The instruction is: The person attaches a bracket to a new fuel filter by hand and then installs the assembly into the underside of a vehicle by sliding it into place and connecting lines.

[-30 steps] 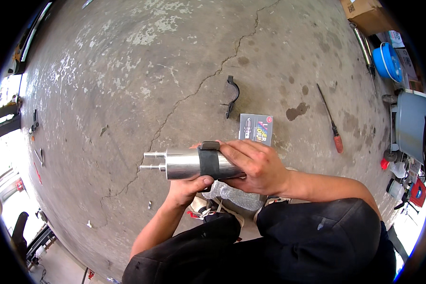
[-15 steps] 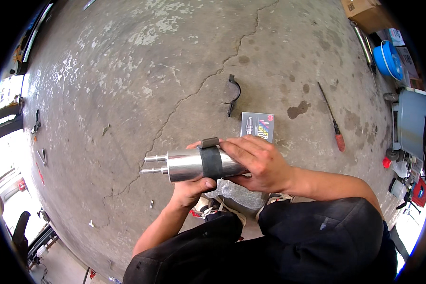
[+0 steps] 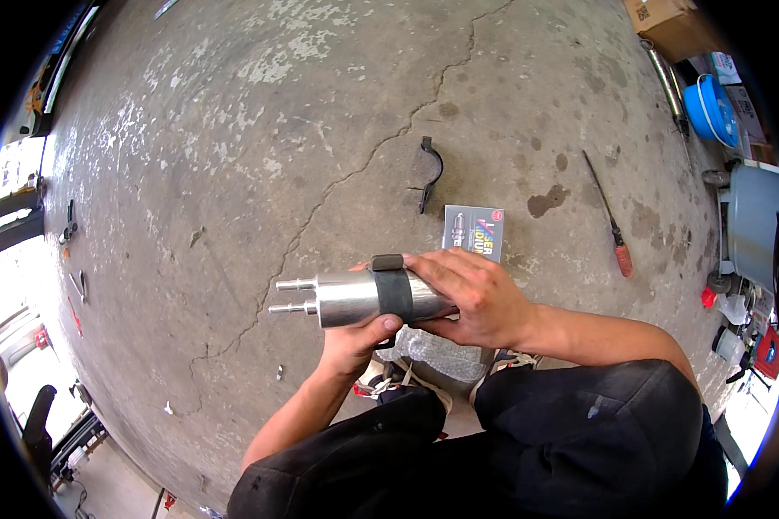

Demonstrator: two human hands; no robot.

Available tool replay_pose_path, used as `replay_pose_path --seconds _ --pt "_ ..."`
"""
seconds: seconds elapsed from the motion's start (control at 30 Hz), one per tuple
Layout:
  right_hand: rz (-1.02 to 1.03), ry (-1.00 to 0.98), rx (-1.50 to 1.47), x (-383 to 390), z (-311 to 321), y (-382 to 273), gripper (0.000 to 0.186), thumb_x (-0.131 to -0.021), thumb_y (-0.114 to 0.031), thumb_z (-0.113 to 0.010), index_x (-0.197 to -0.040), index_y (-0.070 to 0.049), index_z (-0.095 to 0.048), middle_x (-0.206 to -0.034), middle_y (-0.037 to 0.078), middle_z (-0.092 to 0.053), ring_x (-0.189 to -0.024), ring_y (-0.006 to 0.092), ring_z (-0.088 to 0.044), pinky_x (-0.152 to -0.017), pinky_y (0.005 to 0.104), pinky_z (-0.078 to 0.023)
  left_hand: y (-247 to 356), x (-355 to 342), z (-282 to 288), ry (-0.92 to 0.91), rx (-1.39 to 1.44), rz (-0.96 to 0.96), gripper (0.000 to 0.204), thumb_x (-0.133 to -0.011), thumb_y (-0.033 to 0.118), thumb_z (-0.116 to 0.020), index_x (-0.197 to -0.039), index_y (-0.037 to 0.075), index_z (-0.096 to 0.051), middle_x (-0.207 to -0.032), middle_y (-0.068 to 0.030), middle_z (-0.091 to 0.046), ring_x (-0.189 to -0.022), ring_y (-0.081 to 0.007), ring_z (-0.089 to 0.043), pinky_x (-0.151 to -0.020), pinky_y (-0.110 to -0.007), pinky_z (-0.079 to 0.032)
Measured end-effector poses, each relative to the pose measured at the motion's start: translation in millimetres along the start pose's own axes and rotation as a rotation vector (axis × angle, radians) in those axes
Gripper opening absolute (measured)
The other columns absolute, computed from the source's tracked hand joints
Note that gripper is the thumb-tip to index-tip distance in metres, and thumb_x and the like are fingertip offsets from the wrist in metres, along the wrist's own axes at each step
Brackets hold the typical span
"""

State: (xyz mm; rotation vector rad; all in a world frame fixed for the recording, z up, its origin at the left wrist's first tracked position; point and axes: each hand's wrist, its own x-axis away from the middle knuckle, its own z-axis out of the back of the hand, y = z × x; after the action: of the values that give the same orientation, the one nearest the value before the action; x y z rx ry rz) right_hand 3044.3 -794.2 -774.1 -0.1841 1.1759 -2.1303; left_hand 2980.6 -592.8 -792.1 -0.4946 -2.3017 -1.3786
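Observation:
A silver metal cylinder (image 3: 346, 298) with two nozzles on its left end lies sideways in both hands. A dark rubber band (image 3: 395, 294) wraps round it, with a small bracket (image 3: 387, 262) on top. My left hand (image 3: 355, 342) grips the cylinder from below, its thumb just under the band. My right hand (image 3: 472, 298) is closed round the right end, fingers over the top. A black curved clamp (image 3: 434, 173) lies on the concrete floor beyond. A grey printed box (image 3: 474, 227) is just behind my right hand. Bubble wrap (image 3: 428, 353) lies below the cylinder, between my shoes.
A long screwdriver (image 3: 619, 251) lies at the right. Along the right edge are cardboard boxes (image 3: 671, 26), a blue bucket (image 3: 710, 108), a grey bin (image 3: 749, 225) and clutter. Small tools (image 3: 74, 233) lie at the left. A crack crosses the floor (image 3: 234, 130).
The cylinder and both hands have shifted slightly to the right in the picture, as has the floor scene. The grip on the cylinder looks much the same.

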Motion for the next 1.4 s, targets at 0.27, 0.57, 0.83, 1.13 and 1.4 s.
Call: replay_pose_path --seconds 0.27,0.57,0.83,1.13,1.4 --pt "0.001 -0.013 0.044 2.9 1.8 1.7 0.069 -0.067 -0.022 -0.079 -0.125 0.003 -0.05 -0.108 0.015 -0.06 -0.093 0.0303 -0.061 -0.082 0.0367 -0.05 -5.4 -0.9 -1.8 -0.049 -0.123 -0.017 0.074 -0.074 0.024 -0.079 -0.131 -0.002 -0.04 -0.12 -0.0098 -0.052 -0.112 -0.02 -0.05 -0.098 -0.035 -0.041" --pt "-0.001 -0.015 0.022 3.0 2.5 1.5 0.067 -0.067 -0.024 -0.079 -0.122 0.004 -0.051 -0.106 0.016 -0.06 -0.092 0.0302 -0.061 -0.081 0.0366 -0.051 -14.7 2.5 7.9 -0.046 -0.22 -0.012 0.075 -0.078 0.029 -0.077 -0.133 -0.003 -0.038 -0.122 -0.011 -0.052 -0.112 -0.0205 -0.05 -0.097 -0.035 -0.041" --pt "-0.075 -0.069 0.015 -0.6 -4.1 3.0 0.063 -0.071 -0.028 -0.077 -0.121 0.002 -0.052 -0.107 0.016 -0.06 -0.091 0.0301 -0.062 -0.08 0.0363 -0.051 -15.2 1.7 3.0 0.129 -0.041 0.037 0.047 -0.077 0.026 -0.076 -0.111 -0.001 -0.057 -0.102 -0.006 -0.062 -0.093 -0.0154 -0.057 -0.083 -0.029 -0.047" --pt "-0.277 -0.256 0.479 -27.8 7.9 128.5 0.036 -0.09 -0.012 -0.051 -0.126 -0.011 -0.057 -0.098 0.012 -0.06 -0.089 0.0267 -0.063 -0.076 0.0374 -0.053 -15.6 -3.8 31.4 0.093 0.043 0.132 0.061 -0.081 0.042 -0.071 -0.121 0.002 -0.05 -0.11 -0.0119 -0.06 -0.099 -0.0238 -0.062 -0.09 -0.044 -0.052" --pt "-0.128 -0.312 0.606 -59.6 22.7 156.8 0.022 -0.083 -0.007 -0.054 -0.104 -0.007 -0.061 -0.085 0.01 -0.063 -0.088 0.0308 -0.063 -0.073 0.0398 -0.052 2.6 -15.1 29.2 0.035 0.155 0.113 0.055 -0.086 0.041 -0.066 -0.123 0.004 -0.05 -0.116 -0.0111 -0.059 -0.107 -0.0251 -0.059 -0.092 -0.048 -0.05"
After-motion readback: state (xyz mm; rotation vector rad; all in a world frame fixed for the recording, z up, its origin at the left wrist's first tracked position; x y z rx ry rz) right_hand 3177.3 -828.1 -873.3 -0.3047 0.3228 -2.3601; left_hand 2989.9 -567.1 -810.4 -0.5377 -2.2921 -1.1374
